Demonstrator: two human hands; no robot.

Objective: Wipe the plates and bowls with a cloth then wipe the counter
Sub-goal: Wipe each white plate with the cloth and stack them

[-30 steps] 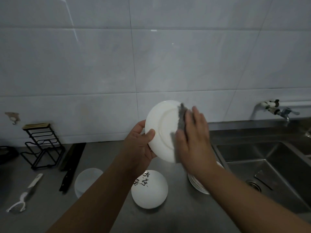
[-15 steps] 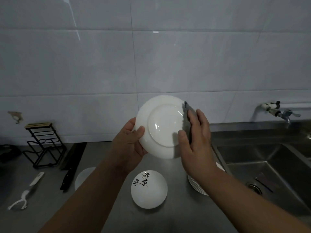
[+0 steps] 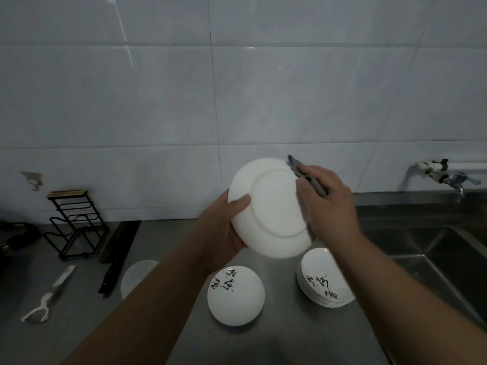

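Round white ceramic plate (image 3: 271, 209) held tilted at frame centre, underside shown, rim gripped by left hand (image 3: 224, 230), grey cloth (image 3: 307, 177) pinched against right rim by right hand (image 3: 329, 206), steel counter (image 3: 284, 335) below.

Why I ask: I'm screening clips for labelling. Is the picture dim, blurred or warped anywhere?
Head view: dim overall, the held plate brightest; head view: light streaks glare on the wall tiles; head view: wide-angle bend curves their seams; head view: the cloth looks slightly soft.

Plate (image 3: 274, 206): glossy white ceramic, smooth. Cloth (image 3: 305, 175): grey, matt fabric. Counter (image 3: 290, 335) & sink (image 3: 434, 248): brushed steel; wall tiles (image 3: 290, 96) glossy.
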